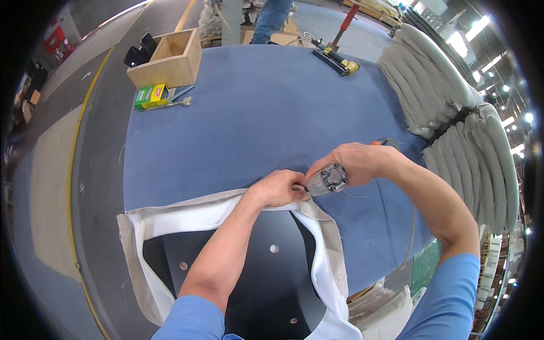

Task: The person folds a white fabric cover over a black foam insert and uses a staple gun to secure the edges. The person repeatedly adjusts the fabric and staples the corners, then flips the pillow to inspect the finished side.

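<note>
On the blue-covered table (226,113), a dark seat-shaped panel (255,277) lies with white padding (181,221) around its rim. Beige-grey fabric (320,215) wraps over the padding's edge. My left hand (279,188) pinches the fabric at the panel's far right corner, fingertips pressed together. Wrapped around an air-powered staple gun (324,180), my right hand (357,161) holds its nose down at that same corner, right beside my left fingers. The exact contact point of the nose is hidden by my fingers and the tool's head.
A wooden box (170,62), a green-yellow carton (151,97) and a small metal tool (177,103) sit far left. Another staple gun (337,61) lies at the far edge. Grey padded covers (476,164) are stacked right. An air hose (412,238) hangs near my right arm.
</note>
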`<state>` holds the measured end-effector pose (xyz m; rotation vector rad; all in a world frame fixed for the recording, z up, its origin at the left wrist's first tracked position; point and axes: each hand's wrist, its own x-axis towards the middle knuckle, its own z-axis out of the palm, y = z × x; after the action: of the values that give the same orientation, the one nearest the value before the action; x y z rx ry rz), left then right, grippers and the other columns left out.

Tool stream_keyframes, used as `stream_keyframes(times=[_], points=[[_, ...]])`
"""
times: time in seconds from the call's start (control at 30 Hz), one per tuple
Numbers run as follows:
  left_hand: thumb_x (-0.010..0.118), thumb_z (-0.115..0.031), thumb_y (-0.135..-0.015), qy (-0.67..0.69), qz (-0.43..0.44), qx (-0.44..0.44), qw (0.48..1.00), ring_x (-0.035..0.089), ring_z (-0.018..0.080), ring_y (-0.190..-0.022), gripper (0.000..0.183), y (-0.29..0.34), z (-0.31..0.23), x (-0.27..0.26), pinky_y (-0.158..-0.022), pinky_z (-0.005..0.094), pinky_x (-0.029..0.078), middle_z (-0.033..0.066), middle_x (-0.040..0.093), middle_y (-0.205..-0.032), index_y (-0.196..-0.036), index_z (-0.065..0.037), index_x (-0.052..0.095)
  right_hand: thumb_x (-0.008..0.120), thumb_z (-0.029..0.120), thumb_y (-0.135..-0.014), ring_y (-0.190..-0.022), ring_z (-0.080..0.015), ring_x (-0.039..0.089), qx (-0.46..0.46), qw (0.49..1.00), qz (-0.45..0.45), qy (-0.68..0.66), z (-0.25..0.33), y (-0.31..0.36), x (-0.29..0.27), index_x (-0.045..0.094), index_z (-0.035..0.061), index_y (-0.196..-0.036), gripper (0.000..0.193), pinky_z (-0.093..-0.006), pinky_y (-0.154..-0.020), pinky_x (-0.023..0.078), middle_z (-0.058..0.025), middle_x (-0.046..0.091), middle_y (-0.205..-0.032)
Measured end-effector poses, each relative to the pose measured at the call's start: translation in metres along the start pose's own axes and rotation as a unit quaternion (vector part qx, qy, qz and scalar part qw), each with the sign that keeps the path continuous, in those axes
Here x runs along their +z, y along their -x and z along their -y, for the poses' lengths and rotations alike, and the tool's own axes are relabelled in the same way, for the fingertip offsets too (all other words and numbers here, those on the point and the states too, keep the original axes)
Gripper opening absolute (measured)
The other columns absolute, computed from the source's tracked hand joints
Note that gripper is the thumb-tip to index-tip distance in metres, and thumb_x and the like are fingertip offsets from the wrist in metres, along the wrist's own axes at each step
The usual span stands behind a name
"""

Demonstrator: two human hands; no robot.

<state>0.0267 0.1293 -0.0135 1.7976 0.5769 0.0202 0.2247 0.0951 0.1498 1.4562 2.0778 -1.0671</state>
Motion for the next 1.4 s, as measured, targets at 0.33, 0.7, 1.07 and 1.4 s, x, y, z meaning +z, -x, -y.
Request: stream_keyframes(times=[0.33,0.7,1.07,1.4], points=[[0.074,-0.030,-0.090,-0.023,-0.009,0.013,1.000,0.069,0.0296,-0.114,0.039,-0.001,-0.002,0.005,-0.100,0.0403,0.052,0.0126,0.076,-0.119,-0.122,-0.008,0.073,0.079,-0.003,-0.074,-0.107,-0.0341,0.071,0.128,0.945,-0.294,-0.055,-0.056,0.081,0.130,0.061,0.0253,-0.144,0.078,-0.0473,-0.090,0.057,-0.0121,0.073,-0.119],[0.073,-0.027,-0.095,-0.012,-0.291,0.082,0.953,0.069,0.0354,-0.117,0.037,0.036,-0.016,0.032,-0.100,0.0437,0.054,0.0164,0.074,-0.122,-0.123,-0.004,0.069,0.063,-0.011,-0.075,-0.131,-0.0482,0.050,0.296,0.843,-0.449,0.004,-0.020,0.092,0.302,0.043,0.0111,-0.158,0.088,-0.0493,-0.109,0.044,-0.0258,0.049,-0.144],[0.083,-0.026,-0.086,-0.177,-0.663,-0.297,0.664,0.059,0.0373,-0.131,0.064,0.457,0.064,0.060,-0.112,0.0433,0.046,0.0234,0.066,-0.133,-0.140,-0.002,0.059,0.083,0.015,-0.077,-0.085,-0.0331,0.063,0.251,0.772,-0.584,0.016,0.043,0.149,0.455,0.054,0.0045,-0.112,0.047,-0.0427,-0.079,0.052,-0.0145,0.061,-0.092],[0.085,-0.030,-0.083,0.301,-0.378,-0.357,0.800,0.072,0.0202,-0.099,0.055,0.567,0.110,0.217,-0.079,0.0373,0.058,0.0143,0.075,-0.113,-0.126,0.001,0.070,0.081,0.017,-0.087,-0.071,-0.0153,0.058,0.194,0.674,-0.504,-0.503,0.042,0.131,0.531,0.054,0.0045,-0.106,0.035,-0.0328,-0.063,0.049,-0.0039,0.059,-0.083]])
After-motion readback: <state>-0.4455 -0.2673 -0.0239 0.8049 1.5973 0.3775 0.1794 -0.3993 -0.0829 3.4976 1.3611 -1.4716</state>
